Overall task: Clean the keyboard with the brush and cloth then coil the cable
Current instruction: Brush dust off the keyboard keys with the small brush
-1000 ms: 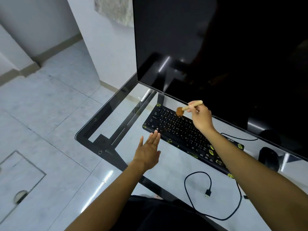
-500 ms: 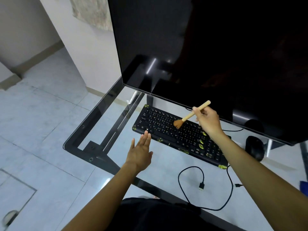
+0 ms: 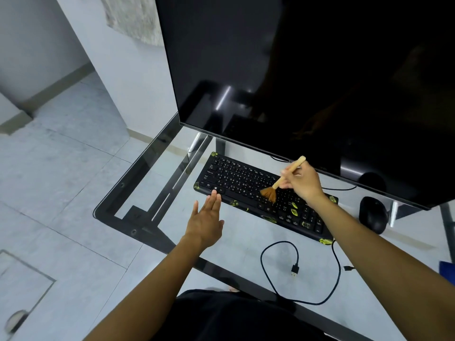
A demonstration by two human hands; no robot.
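Glass desk (image 3: 115,193) with black frame, pale floor tiles visible through it.

Left hand (image 3: 205,222) low over the glass, fingers straight and close together, holding nothing; fingertips at the near-left edge of the keyboard, contact not clear.

Black keyboard (image 3: 236,178) lying slantwise on the glass, yellow-green leaf stickers at corners and along the near edge. Large dark monitor (image 3: 295,82) just behind, overhanging the far edge.

Brush (image 3: 283,179), wooden handle tilted up to the right, brown bristles down on the keys at mid-keyboard.

Right hand (image 3: 304,183) pinching the handle between thumb and fingers.

Black cable (image 3: 264,271) uncoiled, running from the keyboard's right near corner down to the desk's front edge, then back up in a loop; USB plug (image 3: 295,269) loose on the glass, in front of the keyboard.

Black mouse (image 3: 373,215) right of the keyboard, apart from it.

Blue patch (image 3: 449,271) at far right edge, mostly cut off, not identifiable.
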